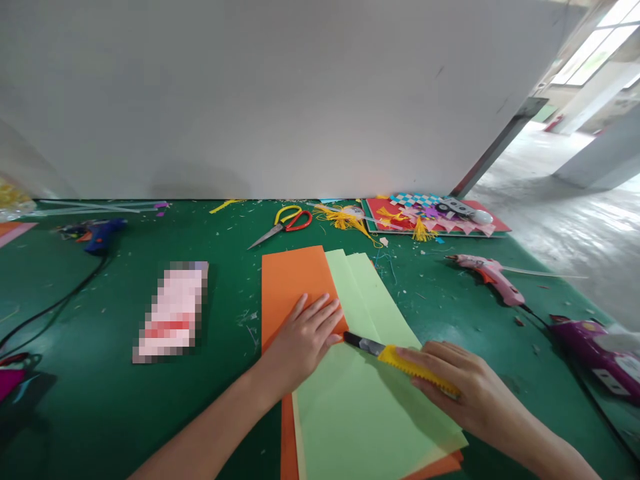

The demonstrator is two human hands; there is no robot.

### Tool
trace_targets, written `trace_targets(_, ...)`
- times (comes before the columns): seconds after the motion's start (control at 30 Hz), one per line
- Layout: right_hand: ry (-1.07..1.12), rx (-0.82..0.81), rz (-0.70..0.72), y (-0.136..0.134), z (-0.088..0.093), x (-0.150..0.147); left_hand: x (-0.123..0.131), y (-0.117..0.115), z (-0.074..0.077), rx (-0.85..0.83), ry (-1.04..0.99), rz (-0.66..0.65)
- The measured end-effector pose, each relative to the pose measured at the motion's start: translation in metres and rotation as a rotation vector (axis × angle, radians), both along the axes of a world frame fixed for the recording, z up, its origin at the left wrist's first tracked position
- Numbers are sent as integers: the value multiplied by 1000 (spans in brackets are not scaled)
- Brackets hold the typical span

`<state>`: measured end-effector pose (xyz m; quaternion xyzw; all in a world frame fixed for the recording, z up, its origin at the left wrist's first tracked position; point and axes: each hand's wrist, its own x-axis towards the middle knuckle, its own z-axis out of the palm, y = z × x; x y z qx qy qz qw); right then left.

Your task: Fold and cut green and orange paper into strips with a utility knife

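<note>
Orange paper (287, 283) lies partly over light green sheets (370, 413) on the tabletop (100, 400), beneath the left hand (310, 330), whose fingers rest flat and slightly apart. Clamped in the fingers of the right hand (450, 373), a yellow utility knife (400, 363) has its tip at the orange paper's edge; scissors (283, 226) lie beyond.

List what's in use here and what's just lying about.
In use:
knife, in the right hand
orange sheet, under the left hand
green paper, under the knife

Seemingly just lying about:
scissors
pink glue gun
blue tool
tassels
</note>
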<state>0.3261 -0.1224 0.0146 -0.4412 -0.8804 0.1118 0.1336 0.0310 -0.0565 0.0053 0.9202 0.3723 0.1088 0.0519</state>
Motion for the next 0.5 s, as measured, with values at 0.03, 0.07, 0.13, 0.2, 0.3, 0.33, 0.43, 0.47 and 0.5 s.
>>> trace_targets(0.03,-10,23,-1,2,-1,-3,0,0,1,2,5,2)
trace_targets(0.07,-23,47,-5,3,-3,-6,0,0,1,2,12,3)
trace_targets(0.13,-60,100,-21,5,-6,-10,0,0,3,-3,20,1)
trace_targets(0.2,-109,137,-28,6,-9,-13,0,-1,4,-8,17,0)
trace_targets(0.3,-169,154,-34,5,-14,-15,0,-1,3,-1,19,5)
trace_targets(0.33,-179,156,-39,6,-15,-15,0,-1,2,5,26,7)
trace_targets(0.43,-191,168,-51,6,-17,-17,-1,0,0,26,58,1)
trace_targets(0.47,-192,176,-51,7,-17,-17,-1,0,-1,31,65,-2)
trace_targets(0.5,-193,184,-49,7,-16,-18,-1,0,-1,33,73,-5)
